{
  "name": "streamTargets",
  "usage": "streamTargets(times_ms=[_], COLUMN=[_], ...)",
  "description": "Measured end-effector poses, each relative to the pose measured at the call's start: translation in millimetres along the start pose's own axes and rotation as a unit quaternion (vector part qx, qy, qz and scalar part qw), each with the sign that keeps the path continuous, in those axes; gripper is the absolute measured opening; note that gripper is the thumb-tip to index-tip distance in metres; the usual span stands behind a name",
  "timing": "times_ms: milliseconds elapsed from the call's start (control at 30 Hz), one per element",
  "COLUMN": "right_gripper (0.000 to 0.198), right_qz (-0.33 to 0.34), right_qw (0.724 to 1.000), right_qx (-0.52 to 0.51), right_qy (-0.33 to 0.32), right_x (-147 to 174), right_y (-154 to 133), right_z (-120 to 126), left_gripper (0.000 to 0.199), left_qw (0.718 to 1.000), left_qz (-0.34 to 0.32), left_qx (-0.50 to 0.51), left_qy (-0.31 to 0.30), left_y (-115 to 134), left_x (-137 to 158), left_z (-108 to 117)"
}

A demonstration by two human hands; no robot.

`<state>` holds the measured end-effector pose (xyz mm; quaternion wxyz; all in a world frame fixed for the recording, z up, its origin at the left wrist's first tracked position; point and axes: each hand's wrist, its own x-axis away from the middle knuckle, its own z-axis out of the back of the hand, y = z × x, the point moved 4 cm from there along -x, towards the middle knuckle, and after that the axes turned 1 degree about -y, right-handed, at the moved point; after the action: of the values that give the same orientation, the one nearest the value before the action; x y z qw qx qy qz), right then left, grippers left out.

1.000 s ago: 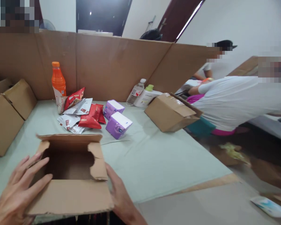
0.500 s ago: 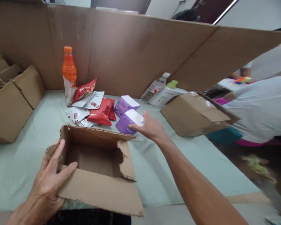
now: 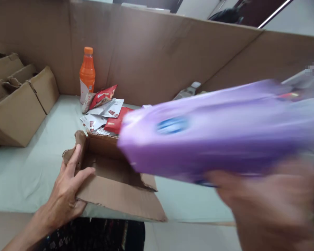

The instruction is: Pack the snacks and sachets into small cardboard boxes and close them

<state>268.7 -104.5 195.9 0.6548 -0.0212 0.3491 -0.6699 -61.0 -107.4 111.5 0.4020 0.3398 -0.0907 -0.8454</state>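
A purple tissue pack (image 3: 211,136), blurred by motion, fills much of the right side, raised close to the camera. My right hand (image 3: 272,205), also smeared, is closed on its lower side. On the table's near edge sits an open cardboard box (image 3: 122,202), its visible inside bare and its front flap folded outward. My left hand (image 3: 66,184) grips the box's left front corner, with the thumb over the flap. Behind the box lie white sachets (image 3: 115,108) and red packets (image 3: 116,120). The raised pack hides part of the box's right side.
An orange drink bottle (image 3: 88,75) stands by the cardboard wall (image 3: 151,52) at the back. More cardboard boxes (image 3: 23,108) are at the left. The top of a clear bottle (image 3: 195,86) shows above the purple pack. The table has a pale green cover (image 3: 34,174).
My right hand has lifted a purple tissue pack from the table and brought it up and right, near the camera. My left hand stays on the box. The view has shifted slightly.
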Motion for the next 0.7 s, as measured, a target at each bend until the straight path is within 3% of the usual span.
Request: streamTargets(times_ms=[67, 167, 267, 367, 533, 700], right_gripper=[0.072, 0.057, 0.055, 0.062, 0.075, 0.073], right_qz=[0.096, 0.199, 0.200, 0.185, 0.205, 0.222], right_qw=[0.994, 0.958, 0.921, 0.892, 0.875, 0.877], right_qx=[-0.014, -0.009, 0.023, 0.020, 0.020, 0.074], right_qy=[-0.059, -0.206, -0.333, -0.412, -0.438, -0.420], right_x=[3, 3, 1, -1, -3, -12], right_y=[-36, -75, -92, -97, -96, -101], right_z=[-25, -71, -111, -139, -157, -138], left_gripper=[0.048, 0.038, 0.038, 0.040, 0.040, 0.057], left_qw=[1.000, 1.000, 1.000, 1.000, 0.997, 0.991], left_qz=[0.005, 0.008, 0.002, -0.010, -0.055, -0.092], left_qx=[0.008, 0.006, 0.006, 0.009, -0.027, -0.069], left_qy=[0.019, 0.014, -0.001, -0.011, -0.041, -0.074], left_y=[4, 8, 8, 5, 3, -2], left_x=[3, 6, 7, 6, 1, -9], left_z=[0, 0, 1, 3, 13, 19])
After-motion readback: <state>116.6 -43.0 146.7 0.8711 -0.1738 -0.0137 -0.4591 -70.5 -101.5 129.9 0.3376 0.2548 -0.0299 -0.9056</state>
